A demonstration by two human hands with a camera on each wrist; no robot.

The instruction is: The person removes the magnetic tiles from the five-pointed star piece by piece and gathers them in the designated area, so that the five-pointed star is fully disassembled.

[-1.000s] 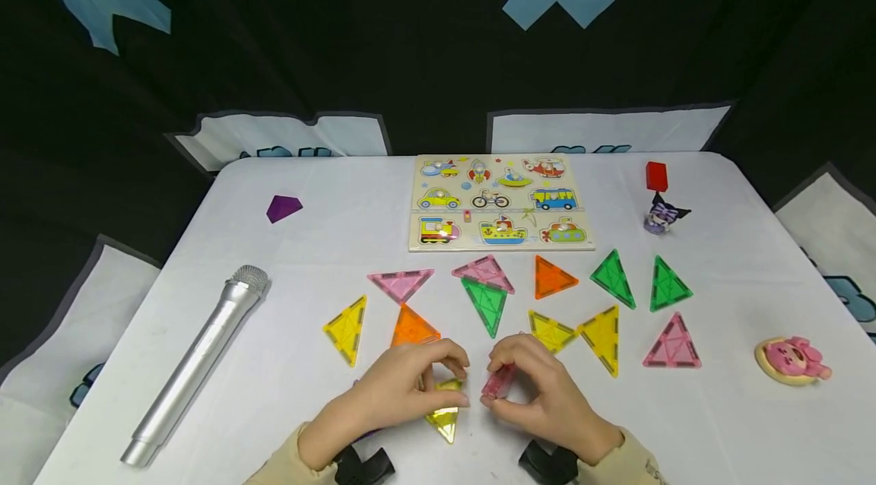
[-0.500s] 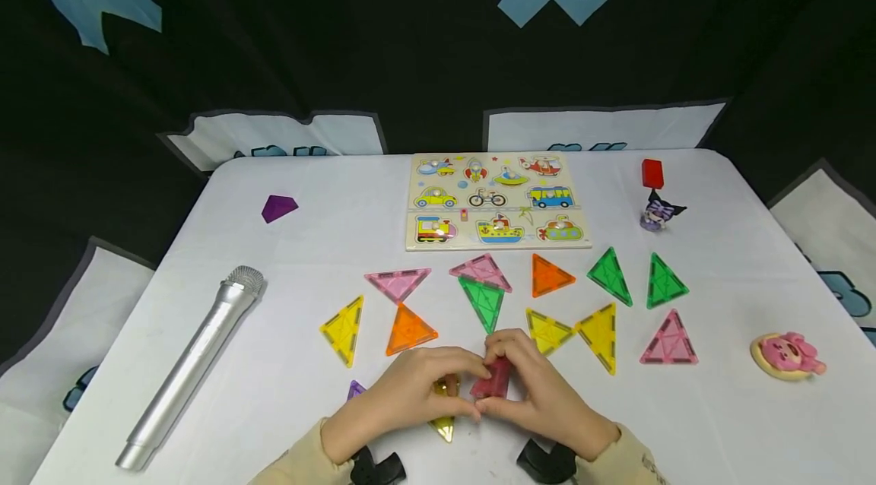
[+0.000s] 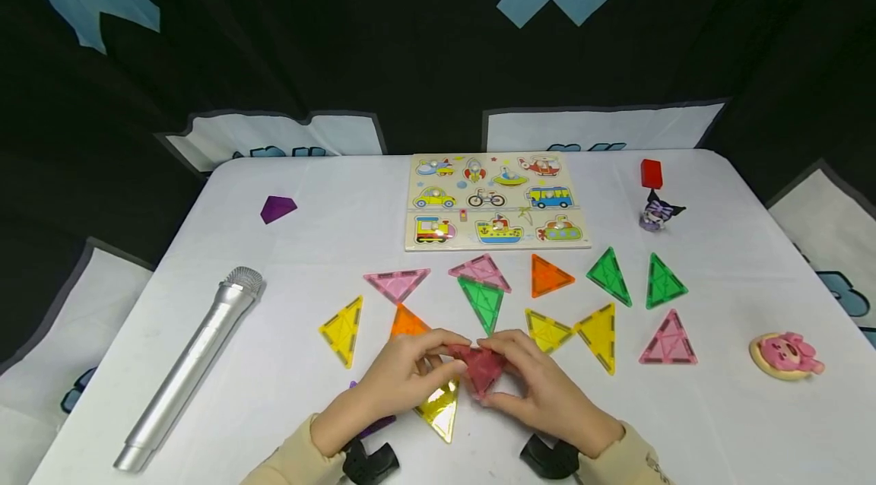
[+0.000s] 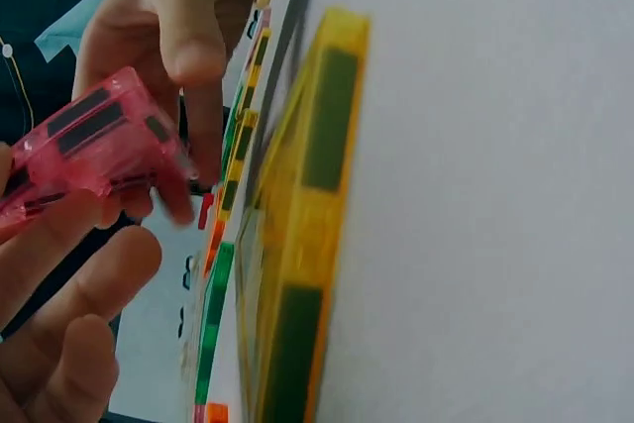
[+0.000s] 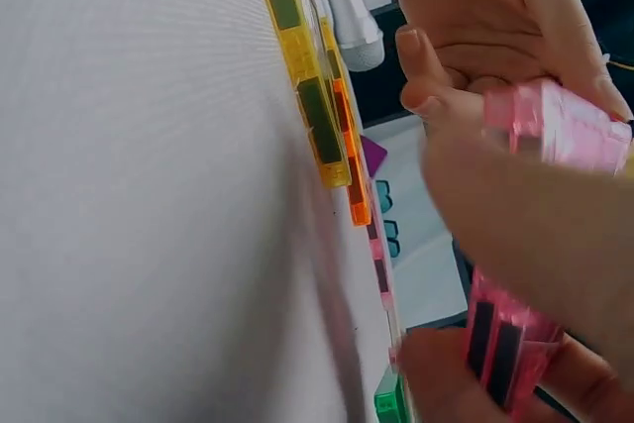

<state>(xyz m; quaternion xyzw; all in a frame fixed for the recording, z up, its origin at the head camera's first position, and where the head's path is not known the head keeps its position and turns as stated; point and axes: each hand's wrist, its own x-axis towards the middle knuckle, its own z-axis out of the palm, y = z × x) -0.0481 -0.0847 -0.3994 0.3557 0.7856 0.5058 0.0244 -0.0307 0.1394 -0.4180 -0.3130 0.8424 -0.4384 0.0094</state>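
Both hands meet near the front middle of the table around a small stack of pink triangular magnetic tiles. My left hand pinches the left end of the stack, and my right hand grips its right side between thumb and fingers. Dark magnet strips line the edges of the pink tiles in the left wrist view. From the right wrist, the tiles show held above the table, partly covered by the thumb. Beneath the left hand lies a shiny yellow triangular tile.
Green, orange, yellow and pink triangle tiles spread across the middle. Behind them lies a vehicle puzzle board. A silver microphone lies left, a purple piece far left. Figurines and a red block stand right.
The left hand has moved from beside the yellow tile to take hold of the pink stack. The stack has turned, showing more of its face, while the right hand keeps its grip.
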